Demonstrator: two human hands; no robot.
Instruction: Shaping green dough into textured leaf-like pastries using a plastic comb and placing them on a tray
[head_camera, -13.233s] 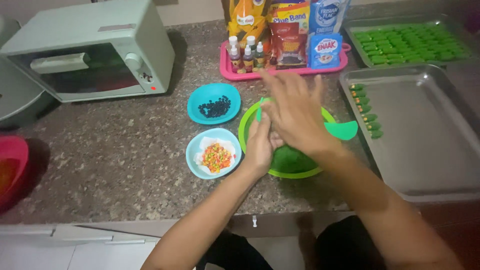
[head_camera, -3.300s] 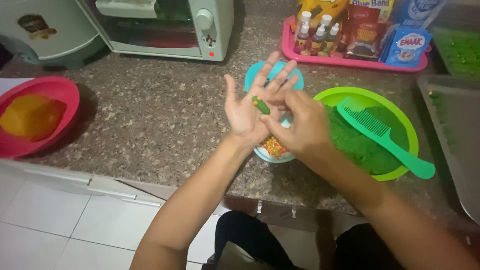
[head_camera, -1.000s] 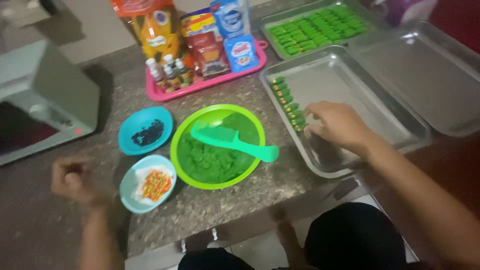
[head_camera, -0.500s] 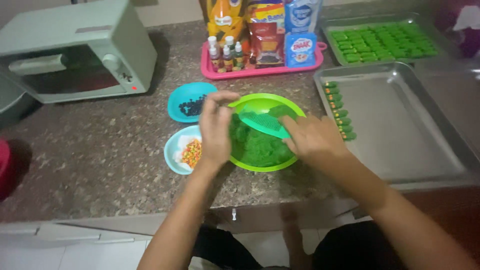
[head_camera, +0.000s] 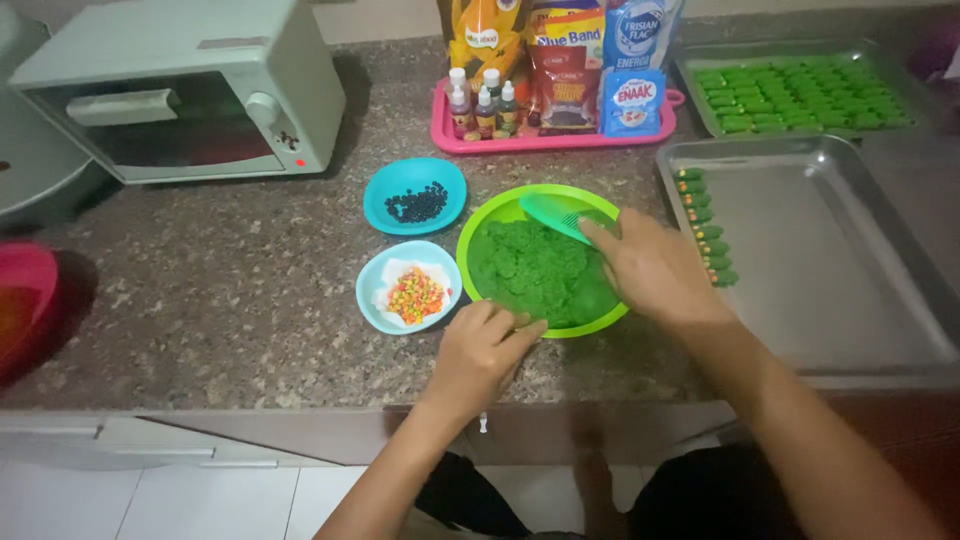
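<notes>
One green bowl (head_camera: 480, 290) full of green dough (head_camera: 530, 270) sits near the front edge of the speckled desk (head_camera: 200, 300), with one green comb (head_camera: 555, 215) lying across its far rim. The right hand (head_camera: 655, 270) rests over the bowl's right side, fingers reaching into the dough beside the comb; whether its grip is pinching any dough cannot be told. The left hand (head_camera: 480, 350) lies at the bowl's near rim, its grip curled loosely with fingertips touching the edge and nothing visibly held. Just left of the bowl stand two small blue bowls: the nearer one (head_camera: 375, 295) holds orange and yellow bits on white paper, the farther one (head_camera: 385, 185) dark beads. To the right, one steel tray (head_camera: 840, 260) carries a single column of about seven small green pieces (head_camera: 705, 228) along its left side. Behind it a second tray (head_camera: 690, 65) is filled with rows of green pieces. A pink tray (head_camera: 550, 140) holds three small bottles (head_camera: 480, 105) and several packets. One pale toaster oven (head_camera: 180, 90) stands far left.
</notes>
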